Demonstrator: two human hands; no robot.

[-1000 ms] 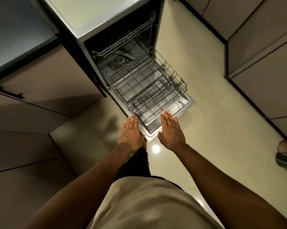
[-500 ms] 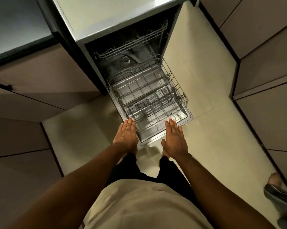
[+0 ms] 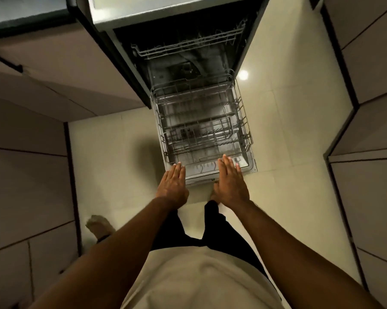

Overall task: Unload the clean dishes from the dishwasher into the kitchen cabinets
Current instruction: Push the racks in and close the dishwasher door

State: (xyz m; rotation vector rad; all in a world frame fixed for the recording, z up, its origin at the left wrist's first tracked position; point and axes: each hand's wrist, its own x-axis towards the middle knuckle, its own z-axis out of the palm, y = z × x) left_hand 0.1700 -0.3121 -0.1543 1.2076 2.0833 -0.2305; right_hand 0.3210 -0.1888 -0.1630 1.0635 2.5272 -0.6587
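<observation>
The dishwasher point(image 3: 143, 21) stands open, its door point(image 3: 210, 173) folded down flat. The lower wire rack point(image 3: 201, 123) is pulled out over the door and I see no dishes in it. Further inside, the upper rack point(image 3: 188, 46) also looks bare. My left hand point(image 3: 172, 182) hovers flat, fingers straight, over the door's near left corner. Beside it my right hand point(image 3: 230, 180) is held flat above the door's near edge, fingertips reaching the rack's front. Neither hand holds anything.
Beige cabinet fronts point(image 3: 27, 179) line the left side, and more cabinets point(image 3: 366, 108) stand at the right. A grey countertop point(image 3: 25, 12) sits at the top left. My legs and a foot point(image 3: 99, 226) are on the pale tiled floor point(image 3: 299, 175).
The view has swung so the dishwasher now faces me straight on. Both hands stay flat over the door's near edge. The other person's foot at the right has left the view.
</observation>
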